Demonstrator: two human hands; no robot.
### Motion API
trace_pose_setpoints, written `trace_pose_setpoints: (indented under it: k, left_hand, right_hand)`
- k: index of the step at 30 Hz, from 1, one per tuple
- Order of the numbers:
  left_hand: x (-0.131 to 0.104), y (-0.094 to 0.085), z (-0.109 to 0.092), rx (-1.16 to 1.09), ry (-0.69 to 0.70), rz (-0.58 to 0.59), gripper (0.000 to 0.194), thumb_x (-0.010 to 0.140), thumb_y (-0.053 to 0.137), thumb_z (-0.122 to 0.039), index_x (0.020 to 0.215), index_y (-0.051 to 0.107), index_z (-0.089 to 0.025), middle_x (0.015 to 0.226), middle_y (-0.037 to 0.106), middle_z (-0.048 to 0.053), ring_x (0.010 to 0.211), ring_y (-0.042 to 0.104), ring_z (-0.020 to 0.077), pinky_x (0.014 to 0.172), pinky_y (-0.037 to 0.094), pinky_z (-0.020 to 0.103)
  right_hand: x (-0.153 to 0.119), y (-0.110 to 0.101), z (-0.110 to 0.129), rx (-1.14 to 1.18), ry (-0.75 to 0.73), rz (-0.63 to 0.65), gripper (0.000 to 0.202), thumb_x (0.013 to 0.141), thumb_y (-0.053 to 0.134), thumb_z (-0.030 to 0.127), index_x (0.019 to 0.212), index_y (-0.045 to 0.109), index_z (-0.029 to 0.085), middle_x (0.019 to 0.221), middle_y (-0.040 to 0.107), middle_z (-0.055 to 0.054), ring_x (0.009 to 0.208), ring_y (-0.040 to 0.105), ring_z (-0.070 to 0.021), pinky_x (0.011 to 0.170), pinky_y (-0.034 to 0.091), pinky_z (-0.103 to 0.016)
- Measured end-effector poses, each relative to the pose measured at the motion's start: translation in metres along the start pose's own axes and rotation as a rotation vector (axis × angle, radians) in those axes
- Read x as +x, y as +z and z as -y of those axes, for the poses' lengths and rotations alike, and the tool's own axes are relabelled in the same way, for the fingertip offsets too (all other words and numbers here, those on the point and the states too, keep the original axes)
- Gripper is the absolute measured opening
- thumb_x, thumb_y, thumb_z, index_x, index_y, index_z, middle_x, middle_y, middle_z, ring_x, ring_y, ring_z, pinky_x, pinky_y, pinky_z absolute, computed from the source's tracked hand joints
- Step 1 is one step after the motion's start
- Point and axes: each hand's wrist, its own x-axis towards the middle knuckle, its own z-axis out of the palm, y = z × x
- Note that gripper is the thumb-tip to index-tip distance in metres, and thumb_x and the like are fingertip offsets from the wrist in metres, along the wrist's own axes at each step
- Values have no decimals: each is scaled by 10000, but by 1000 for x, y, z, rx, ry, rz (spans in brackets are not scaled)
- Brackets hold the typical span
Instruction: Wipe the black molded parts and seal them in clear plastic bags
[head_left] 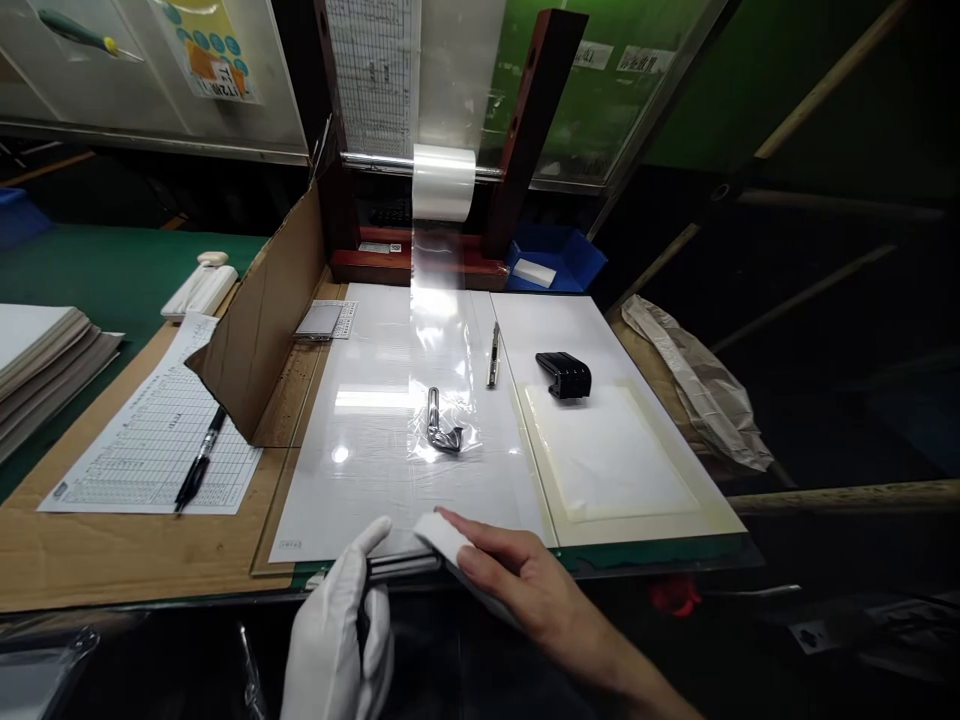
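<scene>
My left hand (pixel 341 630), in a white glove, is closed around one end of a dark glossy bar-shaped part (pixel 405 566) at the table's front edge. My bare right hand (pixel 525 575) pinches a folded white cloth (pixel 444 538) against the part's other end. Beyond my hands, a dark shiny L-shaped handle (pixel 434 415) rests on a strip of clear plastic film (pixel 439 330). That strip runs down from a film roll (pixel 444 185) on a metal rod. The far end of the held part is hidden by the cloth and my fingers.
A cutter knife (pixel 493 355) and a black stapler-like object (pixel 564 375) lie to the right. A blue bin (pixel 559 258) stands behind them. On the left are a cardboard partition (pixel 270 310), a printed sheet (pixel 150 440), a black pen (pixel 201 460) and a paper stack (pixel 45 360).
</scene>
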Motion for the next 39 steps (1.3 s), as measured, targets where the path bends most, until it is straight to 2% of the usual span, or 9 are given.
trace_pose_setpoints:
  k: [2, 4, 7, 13, 19, 24, 28, 34, 39]
  left_hand:
    - [-5, 8, 3, -100, 10, -33, 613, 859, 596, -678, 1208, 657, -178, 381, 309, -116, 258, 212, 63, 273, 183, 166]
    - [-8, 11, 6, -132, 8, -29, 517, 864, 596, -668, 961, 690, -169, 377, 302, -99, 282, 254, 66, 290, 237, 172]
    - [-6, 7, 7, -83, -52, 90, 534, 854, 580, -701, 665, 617, -203, 366, 376, -49, 310, 333, 81, 323, 325, 197]
    - [-1, -2, 20, -38, -218, 271, 568, 866, 557, -678, 537, 558, -215, 302, 343, -34, 249, 278, 94, 285, 205, 232]
    - [0, -4, 32, -62, -276, 242, 533, 977, 475, -627, 709, 575, -177, 423, 364, -117, 307, 235, 48, 327, 258, 201]
    - [0, -3, 27, -85, -308, 257, 596, 962, 480, -628, 539, 463, -209, 325, 217, -113, 271, 197, 62, 307, 157, 214]
    - [0, -3, 25, -108, -305, 220, 478, 896, 595, -546, 556, 538, -216, 299, 259, -73, 258, 208, 72, 306, 126, 220]
    - [0, -5, 32, -133, -285, 139, 386, 849, 665, -501, 609, 560, -216, 317, 241, -90, 261, 177, 59, 292, 166, 201]
    - [3, -8, 36, -109, -225, 54, 141, 779, 753, -294, 857, 684, -199, 410, 427, -71, 413, 524, 115, 382, 417, 173]
  right_hand:
    - [4, 16, -19, -89, -181, -212, 517, 940, 632, 529, 1396, 595, 288, 1519, 517, -70, 1447, 445, -280, 1229, 318, -535]
    - [8, 26, -34, -275, -356, -298, 470, 980, 592, 458, 1431, 554, 329, 1585, 429, -69, 1472, 410, -276, 1198, 384, -539]
    - [11, 22, -36, -591, -479, -226, 460, 994, 588, 336, 1445, 518, 394, 1611, 394, -49, 1469, 414, -265, 1175, 417, -571]
    - [16, -7, -22, -1021, -793, -144, 497, 974, 559, 143, 1432, 543, 337, 1563, 469, -94, 1354, 493, -265, 1027, 532, -522]
    - [17, -6, -29, -1164, -782, -157, 438, 965, 537, 111, 1375, 576, 261, 1505, 512, -151, 1278, 510, -282, 953, 536, -504]
    - [17, -8, -26, -1147, -718, -196, 405, 979, 543, 139, 1365, 583, 252, 1465, 546, -166, 1250, 521, -281, 935, 539, -498]
    - [16, -11, -24, -1118, -741, -57, 421, 967, 551, 141, 1367, 592, 268, 1510, 514, -140, 1283, 509, -280, 982, 520, -509]
    - [14, -15, -24, -1071, -616, -44, 433, 992, 547, 179, 1409, 568, 294, 1537, 496, -112, 1289, 499, -264, 1004, 503, -503]
    - [13, -19, -20, -1012, -571, -85, 432, 1000, 551, 210, 1425, 555, 285, 1509, 531, -114, 1260, 516, -256, 1000, 509, -496]
